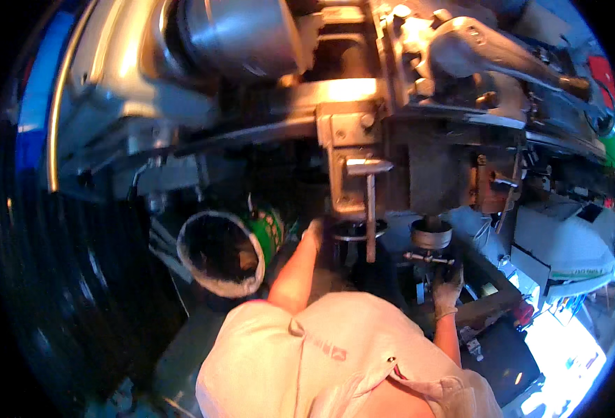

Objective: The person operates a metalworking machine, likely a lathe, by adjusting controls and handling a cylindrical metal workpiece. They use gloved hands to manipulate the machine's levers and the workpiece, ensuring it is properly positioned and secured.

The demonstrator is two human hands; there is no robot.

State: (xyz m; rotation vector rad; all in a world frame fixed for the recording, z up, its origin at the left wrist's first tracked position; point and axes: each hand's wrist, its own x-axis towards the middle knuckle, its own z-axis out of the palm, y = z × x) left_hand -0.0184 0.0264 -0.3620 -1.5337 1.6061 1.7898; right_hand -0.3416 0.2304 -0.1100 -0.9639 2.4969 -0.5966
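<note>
My left hand (312, 235) reaches forward to the left side of a round metal handwheel (352, 237) under the machine's carriage. Its fingers fade into shadow, so their grip is hidden. Farther right, my right hand (448, 289) is closed at the right end of a ball-ended crank handle (429, 258). This handle sits below a silvery graduated dial (431, 235). Between the two hands, a T-shaped metal lever (370, 209) hangs down in front of a metal block on the carriage (342, 132).
A large shiny chuck (241, 35) fills the upper left of this lathe. At upper right a clamping lever (502, 59) tops the tool post. A round bucket (220, 287) with a pale rim stands low left, beside dark corrugated sheeting (77, 272). A pale sack (565, 237) lies right.
</note>
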